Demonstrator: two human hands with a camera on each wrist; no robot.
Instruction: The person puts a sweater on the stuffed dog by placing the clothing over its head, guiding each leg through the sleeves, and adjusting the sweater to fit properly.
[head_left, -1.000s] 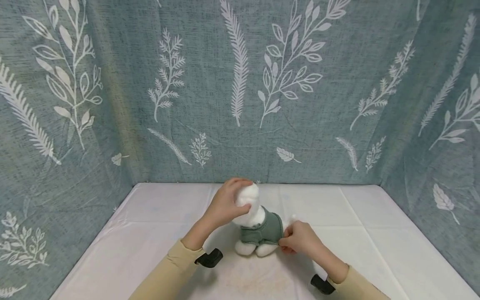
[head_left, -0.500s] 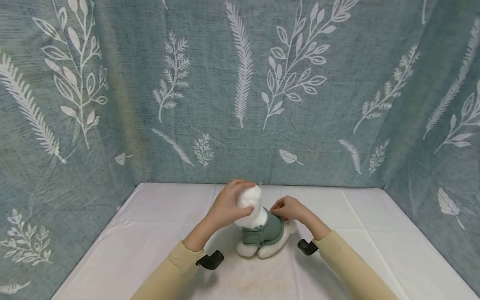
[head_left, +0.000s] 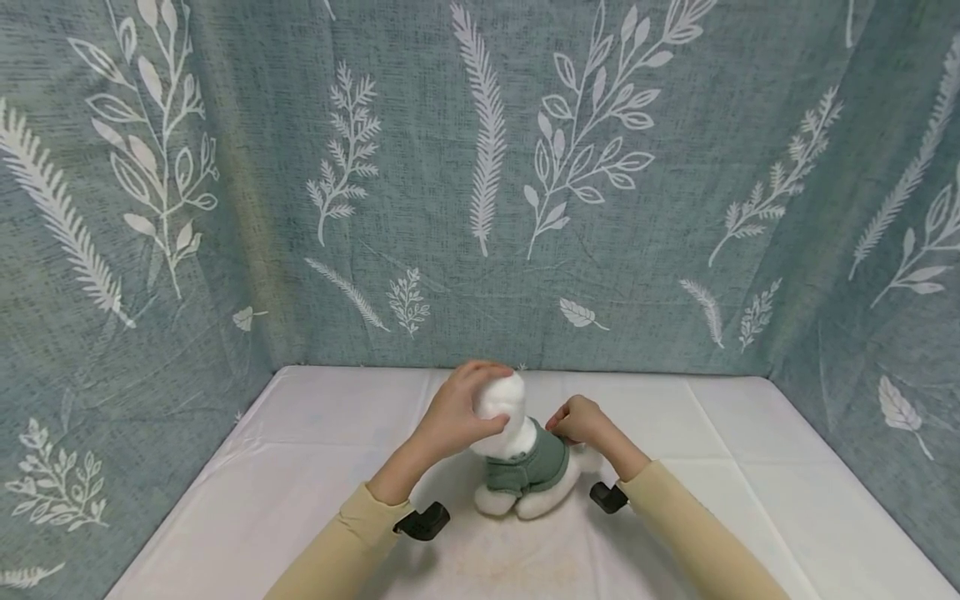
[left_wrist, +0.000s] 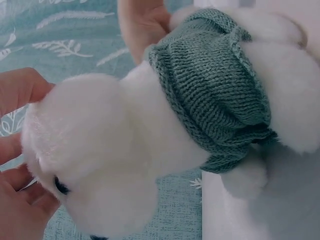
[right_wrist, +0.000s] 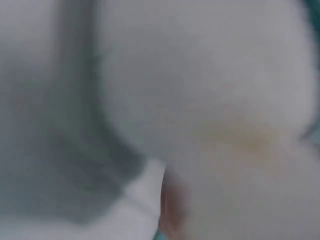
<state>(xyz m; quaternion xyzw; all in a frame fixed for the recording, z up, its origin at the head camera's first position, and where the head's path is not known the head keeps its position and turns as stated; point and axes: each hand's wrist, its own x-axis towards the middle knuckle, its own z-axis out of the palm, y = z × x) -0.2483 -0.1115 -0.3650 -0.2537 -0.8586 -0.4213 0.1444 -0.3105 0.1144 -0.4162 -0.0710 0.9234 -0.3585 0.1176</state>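
A white plush toy animal [head_left: 551, 496] sits on the table, wearing a green knitted sweater [head_left: 528, 471]. My left hand [head_left: 457, 412] grips its head from the left, thumb in front and fingers over the top. In the left wrist view, the toy's head [left_wrist: 85, 125] shows a dark eye, with fingertips pressed against it. My right hand [head_left: 585, 423] is at the back of the sweater, its fingers curled and pinching the fabric near the upper edge. The toy's body hides part of those fingers. White fur [right_wrist: 210, 65] fills much of the blurred right wrist view.
A white cloth [head_left: 360, 417] covers the table. A blue-green curtain [head_left: 420, 208] with white leaf prints hangs behind and at both sides. Black wrist cameras [head_left: 423, 522] sit below each hand, close to the tabletop.
My right hand has gone from the sweater's lower right edge up to its back, and the sweater's hem there sits higher, baring white fur. My left hand keeps its grip on the head.
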